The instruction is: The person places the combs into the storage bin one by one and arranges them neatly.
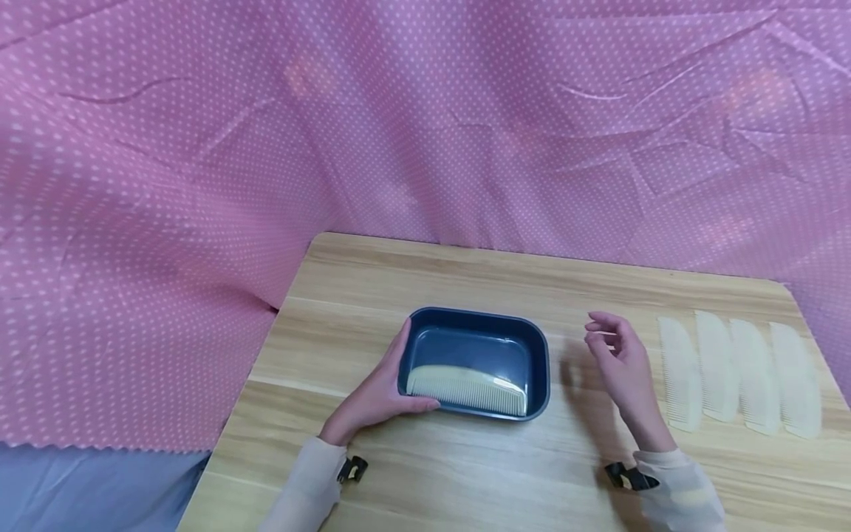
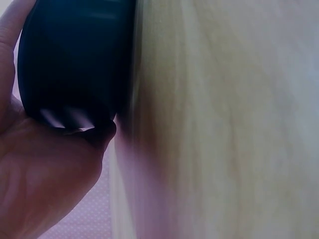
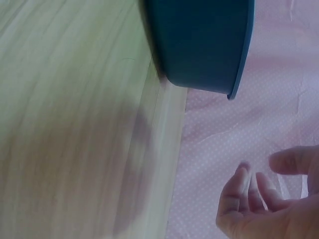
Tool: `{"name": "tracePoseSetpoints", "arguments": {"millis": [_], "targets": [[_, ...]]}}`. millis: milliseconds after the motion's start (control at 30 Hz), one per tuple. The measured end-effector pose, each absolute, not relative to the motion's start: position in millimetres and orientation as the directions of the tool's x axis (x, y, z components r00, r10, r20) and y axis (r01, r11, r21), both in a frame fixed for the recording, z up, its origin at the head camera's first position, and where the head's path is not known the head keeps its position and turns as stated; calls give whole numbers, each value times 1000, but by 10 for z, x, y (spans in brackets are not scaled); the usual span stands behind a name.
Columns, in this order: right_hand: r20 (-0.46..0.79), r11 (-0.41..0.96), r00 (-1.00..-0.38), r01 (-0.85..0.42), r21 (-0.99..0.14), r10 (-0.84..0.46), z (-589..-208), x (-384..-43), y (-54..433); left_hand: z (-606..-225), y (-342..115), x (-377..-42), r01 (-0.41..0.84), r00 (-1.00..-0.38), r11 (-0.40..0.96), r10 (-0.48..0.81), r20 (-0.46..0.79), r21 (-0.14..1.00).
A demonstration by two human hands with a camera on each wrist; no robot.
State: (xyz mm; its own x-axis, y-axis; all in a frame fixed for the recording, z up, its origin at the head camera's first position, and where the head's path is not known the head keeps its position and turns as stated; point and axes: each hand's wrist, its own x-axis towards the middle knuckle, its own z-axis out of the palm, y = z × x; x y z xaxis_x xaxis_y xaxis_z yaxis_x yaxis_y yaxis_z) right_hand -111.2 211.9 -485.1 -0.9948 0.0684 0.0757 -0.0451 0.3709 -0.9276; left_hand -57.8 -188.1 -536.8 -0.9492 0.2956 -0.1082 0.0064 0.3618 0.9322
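A dark blue rectangular tray (image 1: 465, 344) sits on the wooden table, and a pale comb (image 1: 465, 389) lies inside along its near wall, teeth toward me. My left hand (image 1: 377, 393) grips the tray's near left corner, thumb along the near rim and fingers at the left side. The left wrist view shows the palm close against the tray's dark wall (image 2: 75, 59). To the right of the tray, my right hand (image 1: 625, 369) hovers above the table, fingers loosely curled and holding nothing. In the right wrist view, thumb and fingertips of that hand (image 3: 264, 209) are apart.
Several pale combs (image 1: 714, 369) lie side by side on the table (image 1: 465, 473) at the right, beyond my right hand. Pink dotted cloth (image 1: 425, 133) hangs behind and to the left of the table. Each wrist wears a black strap buckle (image 1: 631, 476).
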Motion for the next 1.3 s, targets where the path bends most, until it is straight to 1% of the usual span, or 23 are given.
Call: {"name": "tracePoseSetpoints", "arguments": {"millis": [133,333,667,800,1000,1300], "targets": [[55,381,-989,0,-925,134,-4856,-1114,2181,-5371,-1881,-585,7,-948,357,299,-107,934],[30,390,-983,44,-920,182,-4897,-1099,2314,-5385,-1880,-593,14,-949,351,300,-98,936],[-27,458,-982,111,-882,186,-5008,-1061,2574,-5384,-1887,-587,-7,-950,354,290,-117,935],[-68,459,-978,153,-875,196,-5036,-1028,2665,-5388,-1875,-590,-4,-949,353,295,-115,936],[-78,461,-978,161,-873,194,-5042,-1006,2701,-5380,-1859,-594,-12,-947,356,296,-125,934],[-137,545,-975,213,-811,176,-5049,-975,2804,-5365,-1871,-584,-20,-949,364,286,-132,931]]}}
